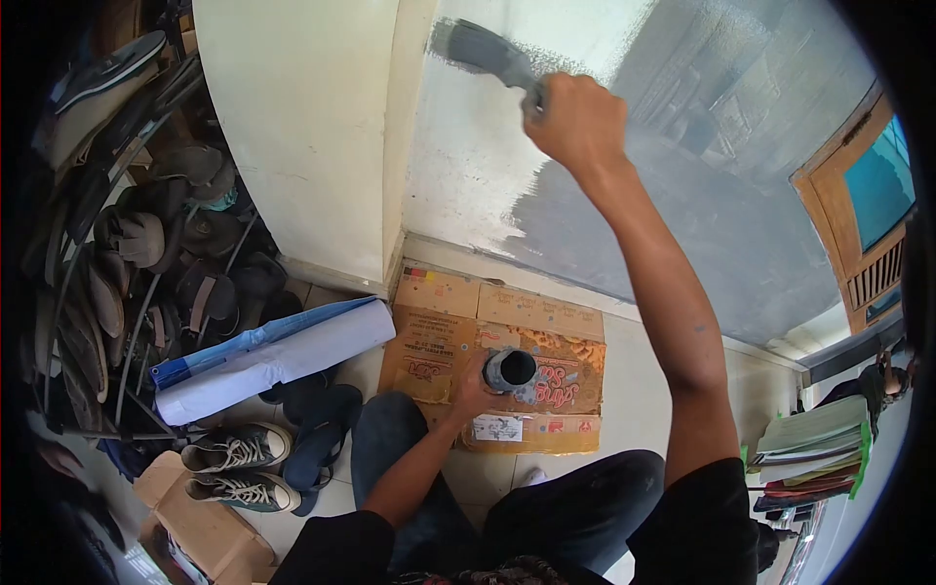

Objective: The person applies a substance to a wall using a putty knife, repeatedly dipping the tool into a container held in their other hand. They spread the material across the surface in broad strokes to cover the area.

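My right hand (582, 122) is raised to the wall, its fingers closed around the handle of a paintbrush (486, 54). The brush's grey-coated bristles lie against the white part of the wall (458, 156), at the upper left of a patch of grey paint (673, 224). Low down between my knees, my left hand (474, 392) grips a small paint can (495, 370) from its left side. Grey paint marks the can's rim, and its inside looks dark. Beneath the can, a flattened cardboard box (429, 336) covers the floor along the wall's foot.
A rack of shoes and sandals (136, 239) fills the left side. Nearby are a rolled white-and-blue sheet (283, 361), a pair of sneakers (239, 468) and an open carton (219, 531). A pale pillar (302, 136) juts out left of the painted wall. A wooden-framed window (829, 190) is at right.
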A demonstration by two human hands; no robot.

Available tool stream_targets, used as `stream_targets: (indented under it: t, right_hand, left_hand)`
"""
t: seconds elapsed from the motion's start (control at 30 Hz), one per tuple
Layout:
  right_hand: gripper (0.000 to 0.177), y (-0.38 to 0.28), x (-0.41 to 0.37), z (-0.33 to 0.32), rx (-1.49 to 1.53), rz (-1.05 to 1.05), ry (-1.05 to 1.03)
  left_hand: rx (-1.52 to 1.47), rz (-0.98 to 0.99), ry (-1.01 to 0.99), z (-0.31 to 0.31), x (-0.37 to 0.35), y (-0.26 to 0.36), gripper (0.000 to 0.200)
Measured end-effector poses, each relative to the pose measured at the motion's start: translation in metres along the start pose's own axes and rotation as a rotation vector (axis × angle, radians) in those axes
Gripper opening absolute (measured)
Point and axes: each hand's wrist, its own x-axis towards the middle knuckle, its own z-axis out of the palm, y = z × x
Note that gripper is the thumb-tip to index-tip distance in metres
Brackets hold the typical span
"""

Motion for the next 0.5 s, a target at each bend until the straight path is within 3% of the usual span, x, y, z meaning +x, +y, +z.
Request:
stream_targets:
  t: [0.13,0.37,0.5]
  right_hand:
    - [0.022,0.005,-0.021,-0.041,-0.042,0.063,-0.082]
    - [0.02,-0.031,0.012,-0.011,-0.007,-0.055,-0.05]
    - [0.02,0.002,-0.003,-0.027,-0.074,-0.005,-0.015]
  left_hand:
    - [-0.035,0.028,0.012,-0.002,0.002,-0.003,0.09]
    - [0.004,0.023,0.038,-0.002,0.0,0.005,0.087]
    - [0.008,0.054,0.045,-0.003,0.002,0.002,0.083]
